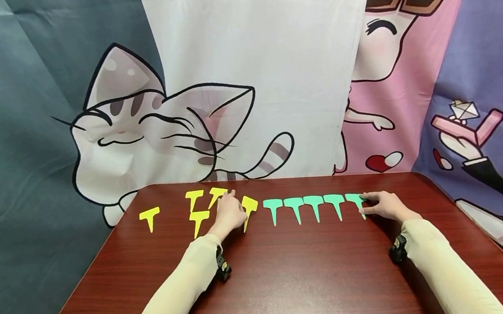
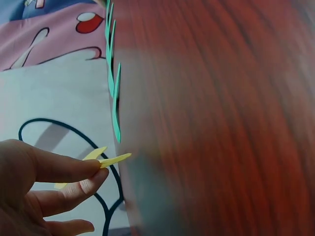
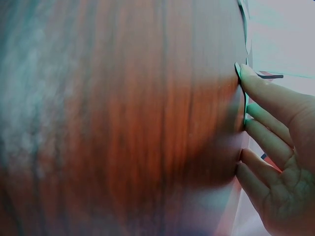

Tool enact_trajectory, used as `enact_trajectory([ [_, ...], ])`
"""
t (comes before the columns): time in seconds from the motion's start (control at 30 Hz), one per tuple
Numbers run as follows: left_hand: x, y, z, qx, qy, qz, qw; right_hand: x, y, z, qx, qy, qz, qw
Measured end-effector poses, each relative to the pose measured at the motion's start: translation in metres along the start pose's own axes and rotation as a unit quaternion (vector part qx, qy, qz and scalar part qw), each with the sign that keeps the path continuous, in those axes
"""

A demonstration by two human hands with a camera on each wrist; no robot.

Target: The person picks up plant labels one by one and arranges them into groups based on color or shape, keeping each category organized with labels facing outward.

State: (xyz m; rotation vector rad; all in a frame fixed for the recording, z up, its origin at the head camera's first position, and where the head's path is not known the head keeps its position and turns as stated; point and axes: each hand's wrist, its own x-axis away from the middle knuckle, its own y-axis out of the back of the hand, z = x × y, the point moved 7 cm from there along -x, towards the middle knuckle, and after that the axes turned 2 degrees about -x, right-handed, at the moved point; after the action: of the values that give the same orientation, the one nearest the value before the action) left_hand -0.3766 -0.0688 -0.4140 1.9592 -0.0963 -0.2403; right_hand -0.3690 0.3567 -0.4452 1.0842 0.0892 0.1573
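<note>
My left hand (image 1: 230, 214) pinches a yellow T-shaped plant label (image 2: 116, 160) between thumb and finger, in the left wrist view. In the head view a yellow label (image 1: 250, 204) shows just right of that hand, partly hidden by it. Another yellow label (image 1: 216, 194) lies at its fingertips. My right hand (image 1: 387, 206) has thumb and fingers on the rightmost green T-shaped plant label (image 1: 355, 199), thumb at the stem and fingers at the head. In the right wrist view this green label (image 3: 244, 101) appears edge-on.
Several green labels (image 1: 313, 201) lie in a row between the hands, stems towards me. More yellow labels lie left: an upper one (image 1: 194, 196), a lower one (image 1: 199, 216) and a far-left one (image 1: 149, 215). The brown table (image 1: 292, 280) ends at a printed cloth backdrop (image 1: 266, 73).
</note>
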Motion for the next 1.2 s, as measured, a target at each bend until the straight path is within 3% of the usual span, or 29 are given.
enact_trajectory([
  [0.5, 0.0, -0.025, -0.029, 0.042, -0.021, 0.007, 0.9989, 0.001, -0.001, -0.005, -0.005, 0.002, -0.003, 1.0],
  [1.2, 0.011, -0.045, -0.093, 0.027, -0.042, 0.035, 0.9981, -0.001, -0.002, -0.004, 0.015, 0.017, 0.009, 1.0],
])
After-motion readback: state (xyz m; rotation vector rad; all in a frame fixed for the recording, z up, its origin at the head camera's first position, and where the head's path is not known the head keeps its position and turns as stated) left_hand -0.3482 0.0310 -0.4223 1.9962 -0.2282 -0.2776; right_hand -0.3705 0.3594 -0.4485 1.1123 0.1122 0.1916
